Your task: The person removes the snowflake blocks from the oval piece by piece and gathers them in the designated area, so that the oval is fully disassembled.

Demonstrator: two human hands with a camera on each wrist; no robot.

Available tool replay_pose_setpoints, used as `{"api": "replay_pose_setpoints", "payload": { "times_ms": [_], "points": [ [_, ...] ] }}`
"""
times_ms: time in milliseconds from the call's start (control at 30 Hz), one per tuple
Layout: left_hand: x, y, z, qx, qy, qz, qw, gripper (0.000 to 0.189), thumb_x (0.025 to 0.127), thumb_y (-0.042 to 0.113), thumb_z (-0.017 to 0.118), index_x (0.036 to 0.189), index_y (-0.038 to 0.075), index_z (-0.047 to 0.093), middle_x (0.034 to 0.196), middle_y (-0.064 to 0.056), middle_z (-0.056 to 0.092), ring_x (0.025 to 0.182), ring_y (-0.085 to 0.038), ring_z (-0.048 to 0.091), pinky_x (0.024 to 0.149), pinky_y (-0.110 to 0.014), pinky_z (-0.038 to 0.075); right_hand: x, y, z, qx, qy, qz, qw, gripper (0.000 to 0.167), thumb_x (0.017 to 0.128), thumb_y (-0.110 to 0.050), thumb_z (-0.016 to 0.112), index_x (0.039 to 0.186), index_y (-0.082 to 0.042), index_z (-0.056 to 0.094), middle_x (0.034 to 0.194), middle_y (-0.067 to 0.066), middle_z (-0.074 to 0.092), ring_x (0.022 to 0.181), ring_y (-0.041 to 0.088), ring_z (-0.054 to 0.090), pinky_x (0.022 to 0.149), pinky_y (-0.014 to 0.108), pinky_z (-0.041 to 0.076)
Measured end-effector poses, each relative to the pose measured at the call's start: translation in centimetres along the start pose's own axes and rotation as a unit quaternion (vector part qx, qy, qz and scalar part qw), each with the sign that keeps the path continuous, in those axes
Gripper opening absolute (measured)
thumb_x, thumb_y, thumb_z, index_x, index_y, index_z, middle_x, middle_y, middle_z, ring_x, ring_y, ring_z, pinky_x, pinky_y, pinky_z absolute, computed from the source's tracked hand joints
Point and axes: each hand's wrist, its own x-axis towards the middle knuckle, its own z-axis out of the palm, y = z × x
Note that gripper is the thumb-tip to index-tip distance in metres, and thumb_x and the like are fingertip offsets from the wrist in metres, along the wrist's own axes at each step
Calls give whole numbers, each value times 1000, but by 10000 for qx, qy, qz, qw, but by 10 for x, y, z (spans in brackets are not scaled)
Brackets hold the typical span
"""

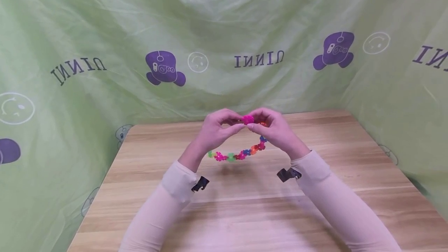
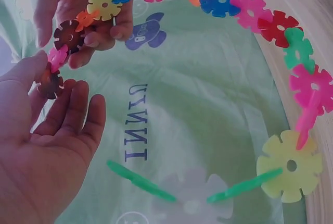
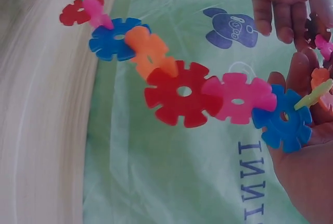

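Note:
A chain of colourful notched plastic snowflake discs hangs in a curve from the two raised hands, above the table. My left hand pinches a dark disc at one stretch of the chain between thumb and finger. Close beside it, my right hand grips the neighbouring discs, with a dark disc by its fingers. Between the fingertips shows a pink disc. Near the left wrist camera, green discs and a pale translucent disc hang. The left wrist hides part of the chain in the head view.
Below the hands spreads a wood-grain table. A green printed cloth stands behind it and along both sides. Black clips are fixed at the cuffs of both pale sleeves.

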Motion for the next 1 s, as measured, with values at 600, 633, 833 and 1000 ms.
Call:
{"api": "replay_pose_setpoints", "payload": {
  "times_ms": [600, 633, 833, 1000],
  "points": [
    [-6, -3, -9, -36, 60, -265, 9996, 19, 87, 6, 75, 106, 5, 76, 104, -5, 70, 97, -19, 64, 78, -31, 56, 3, 7, 8, 133, 46, 63, 9999, 24, 89, -17, 75, 110, -9, 69, 96, 20, 65, 78, 32, 62, 62, 31, 52],
    [-6, -3, -9, -40, 49, -271, 9996, 19, 87, 6, 75, 106, 5, 76, 103, -6, 70, 97, -19, 64, 78, -32, 56, 4, 7, 8, 136, 25, 44, 9999, 24, 89, -17, 75, 111, -9, 69, 95, 20, 64, 77, 32, 62, 61, 31, 51],
    [-6, -3, -13, 53, -87, -325, 9994, 19, 89, 12, 73, 107, 8, 76, 105, -3, 69, 97, -17, 63, 77, -31, 57, 4, 7, 8, 144, -23, 21, 9999, 25, 89, -18, 75, 111, -9, 69, 89, 15, 65, 74, 32, 60, 60, 32, 51],
    [-7, -4, -14, 112, -187, -364, 9991, 20, 91, 14, 72, 110, 8, 75, 106, -3, 68, 97, -17, 63, 77, -30, 56, 4, 6, 9, 170, -41, 69, 9998, 26, 88, -19, 76, 111, -8, 69, 89, 16, 64, 73, 31, 58, 58, 30, 50]
  ]
}}
